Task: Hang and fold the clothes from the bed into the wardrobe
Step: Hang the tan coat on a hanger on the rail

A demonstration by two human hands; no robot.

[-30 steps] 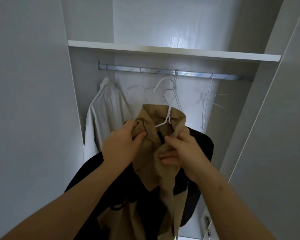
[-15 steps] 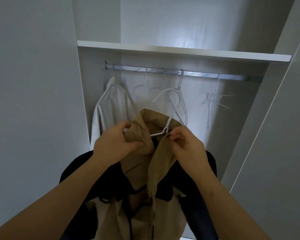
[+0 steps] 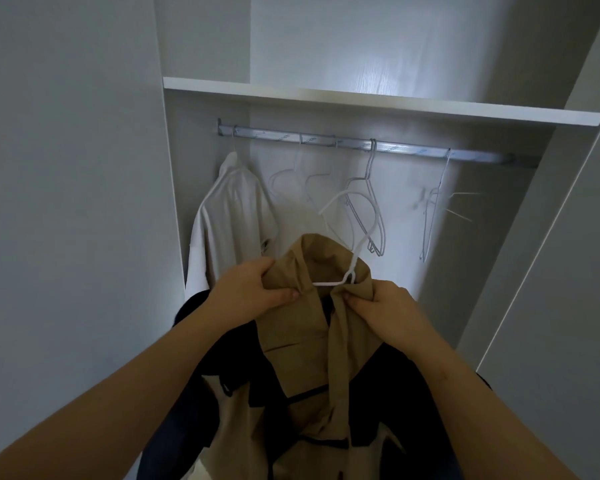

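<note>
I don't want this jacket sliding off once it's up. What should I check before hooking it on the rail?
1. Hanger neck comes up through the jacket collar: ok.
2. Left hand and right hand pinch the collar on either side: ok.
3. Hook clear of fabric: ok, it stands above the collar.
4. Bare stretch of rail right of the middle empty hangers: ok.
5. Shoulders seated on the hanger arms: cannot tell, fabric hides them.

Gripped at 6 o'clock, before the rail (image 3: 361,145): jacket (image 3: 312,341), left hand (image 3: 250,289) at its 9, right hand (image 3: 385,306) at its 3. Under shelf (image 3: 361,98), on the rail: hung garment (image 3: 229,216) at 10, bare hangers (image 3: 364,209) from 12 to 2, number unclear.
</note>
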